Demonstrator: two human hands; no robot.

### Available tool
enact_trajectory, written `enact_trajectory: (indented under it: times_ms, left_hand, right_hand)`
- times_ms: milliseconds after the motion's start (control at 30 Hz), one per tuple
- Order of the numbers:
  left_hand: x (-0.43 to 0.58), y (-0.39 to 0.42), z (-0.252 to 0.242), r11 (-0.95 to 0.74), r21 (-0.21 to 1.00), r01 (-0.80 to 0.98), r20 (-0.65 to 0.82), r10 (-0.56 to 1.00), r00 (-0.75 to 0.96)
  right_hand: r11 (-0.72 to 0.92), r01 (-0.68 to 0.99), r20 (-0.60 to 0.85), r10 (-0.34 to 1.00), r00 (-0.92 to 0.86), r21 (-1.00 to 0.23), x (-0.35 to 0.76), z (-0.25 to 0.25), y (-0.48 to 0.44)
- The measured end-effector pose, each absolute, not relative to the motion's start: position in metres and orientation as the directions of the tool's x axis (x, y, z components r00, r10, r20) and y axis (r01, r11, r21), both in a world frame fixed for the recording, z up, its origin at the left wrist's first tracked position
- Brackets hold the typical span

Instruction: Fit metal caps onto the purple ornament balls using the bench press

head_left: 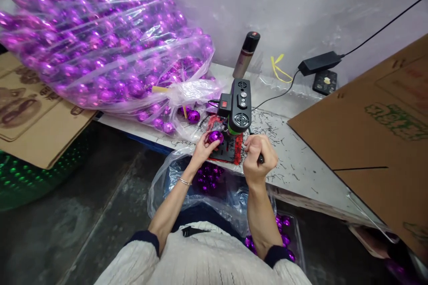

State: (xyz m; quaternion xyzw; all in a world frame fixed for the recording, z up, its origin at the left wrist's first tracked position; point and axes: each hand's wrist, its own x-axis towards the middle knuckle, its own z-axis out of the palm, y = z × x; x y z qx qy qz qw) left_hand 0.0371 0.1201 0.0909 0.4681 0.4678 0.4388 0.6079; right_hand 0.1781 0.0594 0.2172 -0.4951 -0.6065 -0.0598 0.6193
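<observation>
My left hand point(203, 148) is closed on a shiny purple egg-shaped ornament point(216, 136), holding it under the head of a small black bench machine point(238, 106) with a red switch. My right hand point(259, 156) is wrapped round the machine's dark lever handle point(260, 158), just right of the machine's base. Red fluff lies around the base plate point(238, 147). A clear bag with purple ornaments point(210, 177) sits open below my hands, near my lap.
A large clear bag full of purple ornaments point(100, 40) fills the upper left. A spray can point(246, 53), a power adapter point(319, 62) with its cable and a yellow tie point(278, 69) lie behind. Cardboard sheets lie at right point(374, 138) and left point(30, 111).
</observation>
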Motion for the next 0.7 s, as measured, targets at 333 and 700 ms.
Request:
enact_trajectory:
  times_ms: [333, 700]
  left_hand:
    - [0.038, 0.122, 0.088, -0.417, 0.780, 0.466, 0.275, 0.898, 0.343]
    - [0.055, 0.124, 0.065, -0.501, 0.767, 0.401, 0.396, 0.861, 0.319]
  right_hand:
    - [0.528, 0.671, 0.824, 0.516, 0.234, -0.521, 0.179, 0.215, 0.058]
    - [0.518, 0.708, 0.833, 0.521, 0.185, -0.481, 0.179, 0.208, 0.052]
